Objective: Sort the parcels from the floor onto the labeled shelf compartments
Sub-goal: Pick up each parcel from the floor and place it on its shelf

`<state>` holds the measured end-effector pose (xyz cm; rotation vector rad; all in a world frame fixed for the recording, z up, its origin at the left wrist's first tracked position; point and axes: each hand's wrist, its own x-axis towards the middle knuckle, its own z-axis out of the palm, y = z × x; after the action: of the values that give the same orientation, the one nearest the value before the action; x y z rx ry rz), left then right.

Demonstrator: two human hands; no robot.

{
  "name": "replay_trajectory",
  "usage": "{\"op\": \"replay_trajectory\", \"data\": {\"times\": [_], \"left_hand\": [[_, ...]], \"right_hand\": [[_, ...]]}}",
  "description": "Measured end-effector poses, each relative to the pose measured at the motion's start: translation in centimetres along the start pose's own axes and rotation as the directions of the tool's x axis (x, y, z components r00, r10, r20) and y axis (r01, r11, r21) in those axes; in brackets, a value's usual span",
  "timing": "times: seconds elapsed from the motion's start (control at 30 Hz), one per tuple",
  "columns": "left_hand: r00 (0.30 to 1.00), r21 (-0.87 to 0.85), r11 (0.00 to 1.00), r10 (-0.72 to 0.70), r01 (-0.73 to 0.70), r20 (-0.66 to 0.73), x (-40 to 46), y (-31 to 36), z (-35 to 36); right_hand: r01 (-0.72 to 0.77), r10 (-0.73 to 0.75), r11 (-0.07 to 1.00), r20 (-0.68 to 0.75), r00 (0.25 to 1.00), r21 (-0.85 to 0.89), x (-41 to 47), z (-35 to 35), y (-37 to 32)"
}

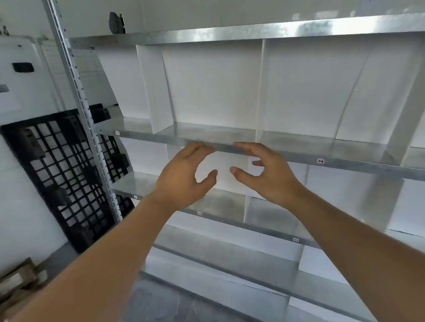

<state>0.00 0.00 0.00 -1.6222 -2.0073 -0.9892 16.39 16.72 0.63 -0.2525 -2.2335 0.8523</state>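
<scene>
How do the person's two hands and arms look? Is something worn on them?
Both the left hand and the right hand are bare: no gloves, rings or watch are visible. The forearms are uncovered too, with no sleeves in view.

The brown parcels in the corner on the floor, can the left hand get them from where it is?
Probably not yet. The left hand is up by the metal shelf, holding nothing, and the parcels lie low at the far left. Nothing blocks the way, but the person would need to bend down.
</scene>
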Motion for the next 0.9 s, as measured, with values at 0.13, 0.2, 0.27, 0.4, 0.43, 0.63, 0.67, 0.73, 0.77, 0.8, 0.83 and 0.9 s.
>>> {"op": "replay_trajectory", "data": {"times": [0.13,0.2,0.27,0.4,0.43,0.63,0.67,0.73,0.77,0.8,0.83,0.9], "left_hand": [[0.995,-0.007,0.996,-0.094,0.094,0.029,-1.2,-6.0,-1.5],[0.991,0.033,0.992,-0.126,0.124,0.045,-2.1,-8.8,-2.3],[0.984,0.069,0.983,-0.172,0.168,0.052,-3.2,-11.5,-3.3],[0.955,0.155,0.948,-0.291,0.279,0.058,-5.2,-16.6,-4.7],[0.943,0.175,0.933,-0.328,0.314,0.060,-5.7,-18.1,-4.9],[0.759,0.295,0.741,-0.647,0.603,0.076,-9.2,-25.5,-5.5],[0.717,0.315,0.696,-0.694,0.645,0.068,-10.1,-26.5,-5.6],[0.633,0.345,0.599,-0.774,0.722,0.018,-12.4,-28.7,-5.9],[0.586,0.355,0.545,-0.810,0.760,-0.013,-13.8,-29.5,-6.0],[0.533,0.357,0.487,-0.845,0.797,-0.037,-15.1,-30.2,-6.2],[0.486,0.361,0.435,-0.872,0.825,-0.058,-16.3,-31.0,-6.4],[0.393,0.359,0.339,-0.915,0.869,-0.087,-18.7,-32.8,-7.1]], "right_hand": [[-0.014,0.013,1.000,0.061,0.998,0.013,3.5,5.6,0.0],[-0.005,0.004,1.000,0.087,0.996,0.009,5.3,9.0,0.3],[0.014,-0.017,0.999,0.124,0.992,0.029,7.0,12.4,0.8],[0.069,-0.088,0.993,0.227,0.970,0.093,10.6,19.2,1.6],[0.067,-0.097,0.990,0.250,0.963,0.126,11.6,20.9,1.8],[0.113,-0.236,0.950,0.432,0.871,0.291,16.8,32.9,4.3],[0.114,-0.256,0.944,0.471,0.844,0.308,17.4,34.7,4.7],[0.103,-0.285,0.935,0.549,0.786,0.339,18.6,38.7,5.2],[0.101,-0.304,0.930,0.588,0.749,0.352,18.8,40.6,5.2],[0.102,-0.326,0.925,0.625,0.709,0.366,18.9,42.5,5.2],[0.105,-0.350,0.918,0.658,0.667,0.382,19.0,44.3,5.0],[0.102,-0.383,0.909,0.709,0.593,0.405,19.2,48.0,4.6]]}}
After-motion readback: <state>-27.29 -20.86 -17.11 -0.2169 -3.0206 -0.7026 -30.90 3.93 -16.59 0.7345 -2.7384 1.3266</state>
